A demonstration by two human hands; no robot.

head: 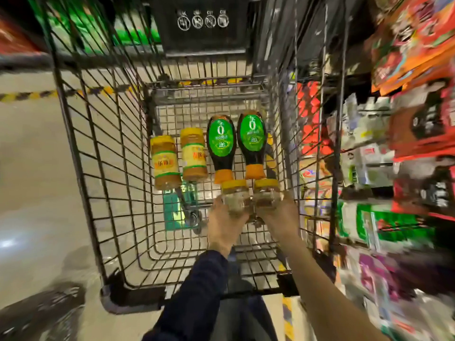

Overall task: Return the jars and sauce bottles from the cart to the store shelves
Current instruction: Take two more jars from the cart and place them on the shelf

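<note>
Both arms reach down into a wire shopping cart [103, 168]. My left hand [225, 222] is closed around a clear jar with a yellow lid [234, 193]. Beside it, my right hand [278, 217] grips a second yellow-lidded jar [266, 191]. Beyond them on the cart floor lie two dark sauce bottles with green labels and orange caps [221, 146] [252, 141]. Left of these lie two yellow-lidded jars of brownish paste [165, 162] [193, 153].
Store shelves packed with blurred red, orange and green packages [394, 168] run along the right of the cart. The black child-seat flap with white icons [203, 23] stands at the cart's far end. Pale floor with a yellow-black stripe [29, 94] lies left.
</note>
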